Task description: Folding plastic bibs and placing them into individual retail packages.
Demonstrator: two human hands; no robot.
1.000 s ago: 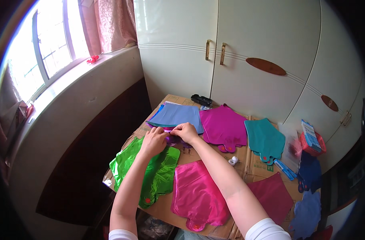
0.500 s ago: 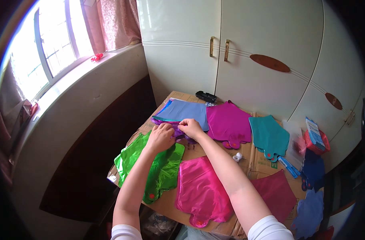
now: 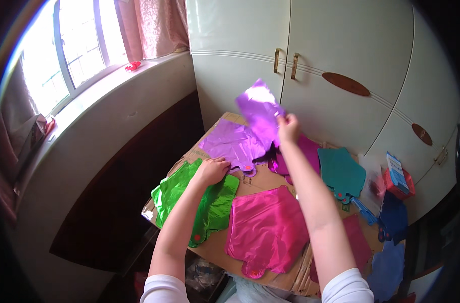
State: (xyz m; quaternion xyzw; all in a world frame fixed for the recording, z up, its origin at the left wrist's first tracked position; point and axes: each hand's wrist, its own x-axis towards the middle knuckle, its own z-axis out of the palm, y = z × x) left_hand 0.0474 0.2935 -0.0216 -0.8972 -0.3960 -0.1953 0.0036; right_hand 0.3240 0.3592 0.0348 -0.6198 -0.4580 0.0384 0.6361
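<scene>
My right hand [image 3: 288,129] is closed on a shiny purple foil balloon [image 3: 262,108], flat and uninflated, raised above the far side of the table and blurred by motion. Below it lies a stack of light purple foil balloons [image 3: 227,141], with a red mark on the tab. My left hand [image 3: 213,170] rests between that stack and the green foil balloons [image 3: 182,197], fingers stretched out onto the purple stack's near edge. Magenta foil balloons [image 3: 306,156] lie partly hidden behind my right forearm. A pink foil stack [image 3: 265,230] lies between my forearms.
The stacks lie on a cardboard-covered table [image 3: 250,184]. To the right are teal foil balloons [image 3: 343,169], a blue tube [image 3: 363,211], dark blue foil [image 3: 393,214] and a red basket [image 3: 399,184]. A white cabinet [image 3: 341,111] stands behind the table, and a window sill [image 3: 98,91] runs along the left.
My right hand has moved up and right, carrying a purple foil balloon away from my left hand. Light purple foil now shows where grey-blue foil lay. The view has shifted slightly.
</scene>
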